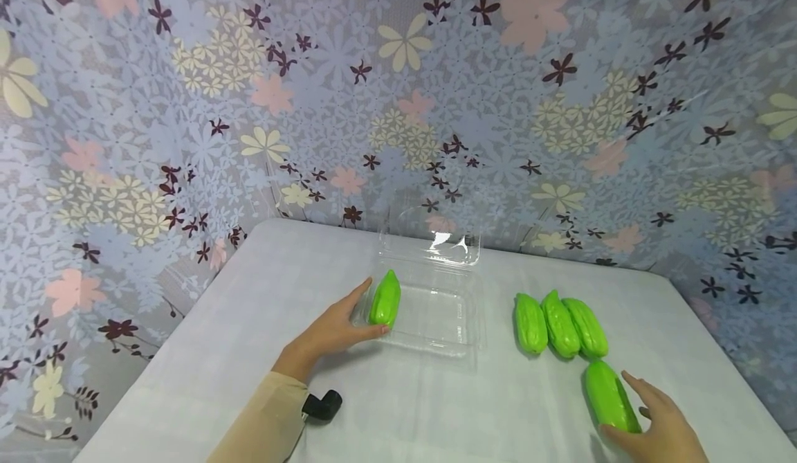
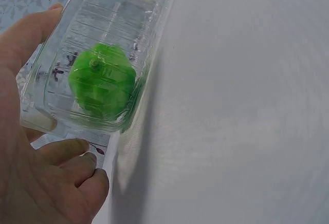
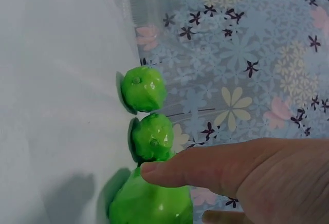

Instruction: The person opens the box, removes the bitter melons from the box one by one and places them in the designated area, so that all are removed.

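My left hand (image 1: 339,324) grips the left end of a clear plastic container (image 1: 429,345), thumb at its front edge and fingers toward the back. Inside, against the left wall, lies a bright green, ridged, pointed fruit (image 1: 385,300), seen end-on through the plastic in the left wrist view (image 2: 103,82). At the right, my right hand (image 1: 663,425) is spread around another such green fruit (image 1: 609,395), thumb at its near end and index finger beside its right side. In the right wrist view the thumb overlaps this fruit (image 3: 151,203).
Three more green fruits (image 1: 560,326) lie side by side behind the right hand. The container's clear lid (image 1: 429,248) stands raised behind it. A black device (image 1: 322,405) is on the left wrist. Floral cloth (image 1: 398,103) hangs behind the white table (image 1: 436,414).
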A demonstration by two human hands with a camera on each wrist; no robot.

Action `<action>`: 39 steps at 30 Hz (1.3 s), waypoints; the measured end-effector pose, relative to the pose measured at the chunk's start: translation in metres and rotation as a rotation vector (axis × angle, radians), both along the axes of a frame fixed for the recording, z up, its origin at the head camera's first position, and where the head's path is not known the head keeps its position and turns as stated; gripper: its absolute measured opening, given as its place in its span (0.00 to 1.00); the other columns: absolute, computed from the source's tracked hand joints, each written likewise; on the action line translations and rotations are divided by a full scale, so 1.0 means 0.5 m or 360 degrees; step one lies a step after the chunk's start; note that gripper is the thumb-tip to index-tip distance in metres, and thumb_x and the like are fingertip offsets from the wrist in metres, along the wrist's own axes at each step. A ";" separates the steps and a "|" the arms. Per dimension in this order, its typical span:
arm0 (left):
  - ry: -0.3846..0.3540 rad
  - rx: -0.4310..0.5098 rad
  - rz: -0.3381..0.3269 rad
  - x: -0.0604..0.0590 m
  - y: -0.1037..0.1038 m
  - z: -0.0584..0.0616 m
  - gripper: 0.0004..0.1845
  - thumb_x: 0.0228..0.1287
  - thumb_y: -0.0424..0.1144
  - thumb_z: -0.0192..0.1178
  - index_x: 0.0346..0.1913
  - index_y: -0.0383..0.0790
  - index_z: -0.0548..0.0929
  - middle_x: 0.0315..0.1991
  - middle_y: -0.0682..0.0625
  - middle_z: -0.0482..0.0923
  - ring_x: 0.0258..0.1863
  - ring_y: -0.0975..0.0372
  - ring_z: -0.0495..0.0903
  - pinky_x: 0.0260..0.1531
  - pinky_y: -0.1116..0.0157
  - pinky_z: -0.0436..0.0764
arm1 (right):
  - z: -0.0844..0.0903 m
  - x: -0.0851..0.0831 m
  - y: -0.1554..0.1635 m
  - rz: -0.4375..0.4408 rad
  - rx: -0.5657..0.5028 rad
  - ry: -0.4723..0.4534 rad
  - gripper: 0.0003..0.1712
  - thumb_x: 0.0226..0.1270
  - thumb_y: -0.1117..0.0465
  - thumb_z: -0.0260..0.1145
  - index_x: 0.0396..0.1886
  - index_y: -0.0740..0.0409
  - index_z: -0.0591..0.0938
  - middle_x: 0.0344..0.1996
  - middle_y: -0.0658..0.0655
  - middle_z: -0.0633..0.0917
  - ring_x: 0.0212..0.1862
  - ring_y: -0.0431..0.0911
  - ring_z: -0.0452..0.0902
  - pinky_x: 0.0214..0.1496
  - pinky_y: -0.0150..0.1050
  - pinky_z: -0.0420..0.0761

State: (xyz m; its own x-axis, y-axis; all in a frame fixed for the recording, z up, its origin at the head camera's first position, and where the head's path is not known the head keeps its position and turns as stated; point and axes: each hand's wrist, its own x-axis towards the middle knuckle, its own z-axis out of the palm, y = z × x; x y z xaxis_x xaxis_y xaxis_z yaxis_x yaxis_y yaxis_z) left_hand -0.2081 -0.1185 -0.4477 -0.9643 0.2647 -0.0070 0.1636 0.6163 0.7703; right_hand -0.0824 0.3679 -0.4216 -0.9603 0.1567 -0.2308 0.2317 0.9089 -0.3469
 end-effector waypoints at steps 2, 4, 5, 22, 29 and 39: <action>-0.0001 -0.0003 0.0005 0.000 -0.001 0.001 0.57 0.53 0.66 0.71 0.81 0.56 0.53 0.79 0.47 0.55 0.76 0.47 0.55 0.69 0.39 0.59 | 0.002 -0.001 -0.001 0.0002 0.0020 0.0007 0.68 0.47 0.36 0.80 0.71 0.78 0.57 0.60 0.86 0.61 0.52 0.77 0.72 0.47 0.64 0.80; 0.0001 -0.0002 0.0004 0.000 -0.001 0.002 0.57 0.53 0.66 0.71 0.81 0.56 0.53 0.79 0.46 0.55 0.76 0.47 0.55 0.69 0.39 0.59 | 0.004 -0.002 -0.005 -0.0005 0.0027 0.0011 0.69 0.47 0.36 0.80 0.71 0.78 0.57 0.60 0.86 0.61 0.53 0.77 0.71 0.49 0.66 0.79; 0.0001 0.0000 0.0001 0.000 -0.001 0.002 0.57 0.53 0.66 0.71 0.81 0.56 0.53 0.79 0.46 0.55 0.76 0.47 0.55 0.69 0.39 0.59 | 0.006 -0.001 -0.007 -0.0007 0.0028 0.0012 0.69 0.47 0.36 0.80 0.71 0.78 0.57 0.60 0.87 0.61 0.53 0.77 0.70 0.49 0.67 0.78; -0.0013 0.0023 -0.0004 -0.002 -0.002 0.002 0.57 0.53 0.66 0.71 0.81 0.55 0.53 0.79 0.47 0.55 0.76 0.48 0.55 0.70 0.40 0.59 | 0.079 0.004 -0.072 -0.0240 -0.0059 0.0254 0.81 0.50 0.34 0.78 0.77 0.74 0.35 0.70 0.85 0.48 0.67 0.82 0.45 0.62 0.78 0.57; -0.0016 0.0024 -0.0005 -0.002 -0.001 -0.001 0.56 0.54 0.65 0.71 0.81 0.55 0.53 0.78 0.46 0.55 0.76 0.47 0.55 0.69 0.39 0.60 | 0.087 -0.008 -0.091 -0.0232 -0.0081 0.0367 0.80 0.49 0.31 0.77 0.78 0.72 0.38 0.71 0.84 0.50 0.68 0.81 0.46 0.59 0.78 0.61; -0.0013 0.0025 -0.0009 -0.003 -0.002 0.000 0.57 0.54 0.65 0.71 0.81 0.56 0.52 0.78 0.46 0.55 0.76 0.46 0.55 0.69 0.39 0.60 | 0.107 -0.024 -0.117 -0.0257 -0.0190 0.0383 0.81 0.48 0.30 0.77 0.79 0.68 0.35 0.71 0.84 0.48 0.66 0.81 0.53 0.56 0.71 0.73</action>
